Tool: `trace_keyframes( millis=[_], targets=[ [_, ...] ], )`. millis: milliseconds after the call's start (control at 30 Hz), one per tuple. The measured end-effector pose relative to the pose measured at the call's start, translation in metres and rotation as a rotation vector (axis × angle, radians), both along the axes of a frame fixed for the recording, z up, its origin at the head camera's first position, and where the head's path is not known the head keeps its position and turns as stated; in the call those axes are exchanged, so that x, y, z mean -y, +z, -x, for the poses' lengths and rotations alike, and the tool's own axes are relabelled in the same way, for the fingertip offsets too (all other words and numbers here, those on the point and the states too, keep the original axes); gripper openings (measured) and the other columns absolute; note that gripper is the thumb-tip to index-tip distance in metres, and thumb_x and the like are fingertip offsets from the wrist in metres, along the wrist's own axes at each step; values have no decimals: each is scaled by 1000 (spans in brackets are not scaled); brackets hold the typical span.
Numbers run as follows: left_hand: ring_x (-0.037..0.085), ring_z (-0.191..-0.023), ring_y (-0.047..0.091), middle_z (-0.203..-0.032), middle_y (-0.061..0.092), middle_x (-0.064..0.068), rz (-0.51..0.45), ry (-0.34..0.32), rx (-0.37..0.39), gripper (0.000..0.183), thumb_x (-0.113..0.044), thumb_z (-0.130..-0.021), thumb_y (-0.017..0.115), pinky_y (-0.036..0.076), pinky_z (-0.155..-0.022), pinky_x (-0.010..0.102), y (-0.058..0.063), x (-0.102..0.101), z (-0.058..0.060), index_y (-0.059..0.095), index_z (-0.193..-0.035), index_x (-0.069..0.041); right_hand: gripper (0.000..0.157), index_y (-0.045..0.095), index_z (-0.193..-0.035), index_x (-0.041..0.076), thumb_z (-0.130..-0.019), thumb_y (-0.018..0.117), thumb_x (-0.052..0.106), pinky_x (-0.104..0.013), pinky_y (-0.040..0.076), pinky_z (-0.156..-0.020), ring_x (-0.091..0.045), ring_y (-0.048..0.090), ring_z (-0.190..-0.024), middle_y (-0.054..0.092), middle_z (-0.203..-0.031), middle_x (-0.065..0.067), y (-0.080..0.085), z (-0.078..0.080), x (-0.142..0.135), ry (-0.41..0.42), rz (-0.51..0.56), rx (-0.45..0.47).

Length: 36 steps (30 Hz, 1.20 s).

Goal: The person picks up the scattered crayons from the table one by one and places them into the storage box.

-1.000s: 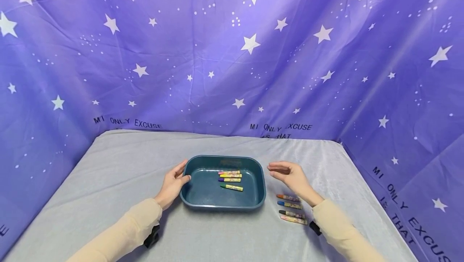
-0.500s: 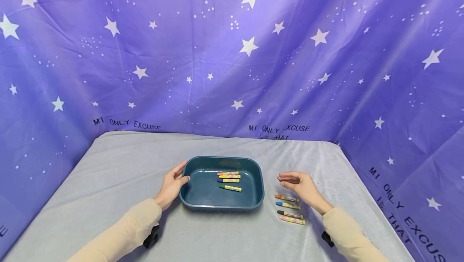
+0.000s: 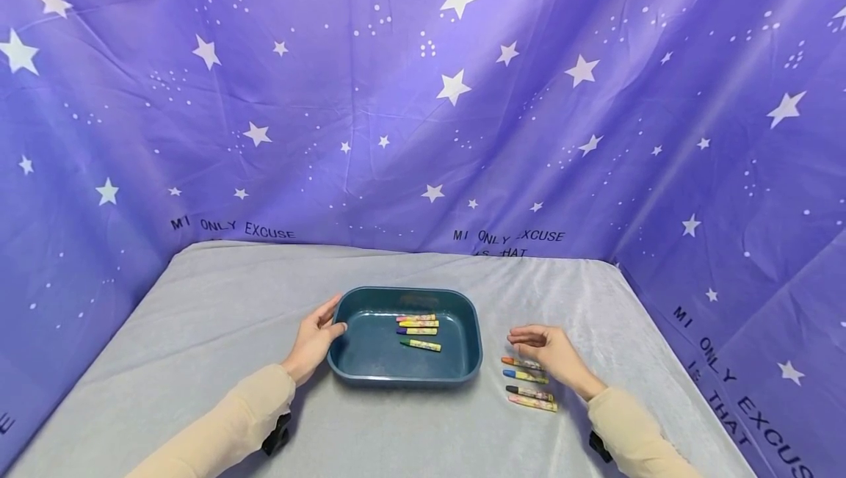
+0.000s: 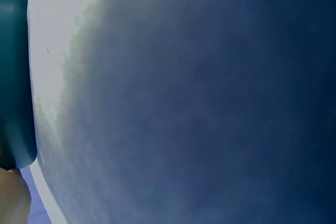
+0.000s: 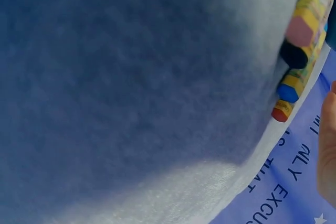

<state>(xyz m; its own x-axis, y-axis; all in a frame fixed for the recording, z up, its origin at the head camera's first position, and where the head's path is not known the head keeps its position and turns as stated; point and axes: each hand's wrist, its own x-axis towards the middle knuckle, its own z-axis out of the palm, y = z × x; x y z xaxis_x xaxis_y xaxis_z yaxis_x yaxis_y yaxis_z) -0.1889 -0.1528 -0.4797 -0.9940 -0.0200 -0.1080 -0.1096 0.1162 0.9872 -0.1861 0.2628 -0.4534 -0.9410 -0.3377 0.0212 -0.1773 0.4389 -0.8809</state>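
Observation:
My left hand (image 3: 314,338) grips the left end of a dark teal tray (image 3: 405,380), thumb over the rim and fingers along the outer wall. Inside the tray lie a pink crayon (image 3: 416,317), a yellow crayon (image 3: 419,324), a purple crayon (image 3: 418,331) and a green crayon (image 3: 423,346). My right hand (image 3: 555,355) hovers just above the orange crayon (image 3: 518,363), holding nothing, its fingers loosely bent. Part of that crayon is hidden by the hand. Below it in a column lie a blue crayon (image 3: 524,376), a black crayon (image 3: 530,393) and a light pink crayon (image 3: 532,404).
A grey cloth (image 3: 251,294) covers the table. Purple star-printed curtains (image 3: 370,111) enclose the back and both sides. In the left wrist view, the tray's outer wall (image 4: 16,77) shows at the left edge.
My right hand has moved away from the tray's right side, rightward and then down towards the orange crayon. My left hand has kept its hold on the tray.

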Motion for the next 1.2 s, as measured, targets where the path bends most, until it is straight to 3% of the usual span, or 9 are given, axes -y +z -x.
trace_keyframes(
  millis=[600, 733, 867, 1033, 1200],
  targets=[
    [22, -132, 35, -143, 37, 13, 12, 4, 5, 62, -2, -85, 52, 33, -105, 37, 1, 1, 0, 30, -142, -12, 32, 59, -109, -9, -82, 63, 8, -17, 52, -74, -22, 66, -91, 65, -104, -23, -14, 3, -11, -19, -43, 63],
    [22, -131, 35, -143, 37, 13, 5, -5, 2, 62, -2, -85, 52, 34, -105, 37, 0, 0, 0, 30, -142, -12, 36, 60, -109, -9, -81, 65, 12, -17, 52, -73, -18, 66, -89, 64, -105, -23, -15, 2, -12, 0, -41, 109],
    [22, -131, 35, -142, 38, 13, 5, -6, 2, 63, -1, -85, 52, 34, -104, 38, -1, 0, -1, 29, -143, -11, 38, 58, -110, -11, -81, 65, 12, -17, 52, -74, -22, 65, -92, 63, -107, -26, -15, 0, -15, 34, -37, 125],
    [23, -131, 36, -142, 38, 14, 7, 3, -3, 62, -2, -85, 52, 35, -104, 37, -1, 1, 0, 30, -142, -11, 41, 57, -113, -11, -80, 66, 11, -19, 52, -75, -26, 65, -94, 63, -107, -26, -17, 0, -19, 59, -48, 114],
    [21, -131, 36, -142, 38, 12, -2, 5, 5, 62, -3, -85, 52, 34, -105, 36, 0, 1, 1, 31, -142, -13, 39, 58, -112, -10, -80, 66, 10, -18, 52, -75, -20, 65, -93, 63, -107, -26, -21, 2, -23, 73, -36, 108]
  ],
)
